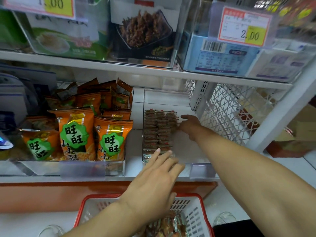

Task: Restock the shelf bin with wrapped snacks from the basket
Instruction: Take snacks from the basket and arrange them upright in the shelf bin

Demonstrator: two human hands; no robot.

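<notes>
- Nearest: basket (pixel 196 218), white slotted walls, red rim, seen at bottom centre; wrapped snacks (pixel 164 227) with shiny brown/orange wrappers are piled inside it.
- Left hand (pixel 153 185) is held over the basket's far rim, fingers straight and slightly spread, nothing gripped; fingertips are reaching the front lip of the shelf bin (pixel 145 158).
- Shelf bin: clear plastic, on the middle shelf, right of centre. Rows of small brown-red wrapped packets (pixel 159 130) are stacked along its left side; right half shows bare floor. Print on the packets is too small to be read.
- Right hand (pixel 189 125) is extended into the bin, fingers at the right edge of the packet rows. Whether a packet is pinched cannot be told; fingertips are blurred.
- Left neighbour bin (pixel 95 166): orange snack bags (pixel 77 132), green badge reading "旺旺", "小小酥" partly seen beneath.
- White lattice divider (pixel 230 113) stands right of the shelf bin.
- Upper shelf: price tag (pixel 244 26) reading "2.00" on yellow; second tag (pixel 51 6) at top left showing ".00"; black pack (pixel 143 31) with a photo of brown strips; blue box (pixel 220 53) with a barcode.
</notes>
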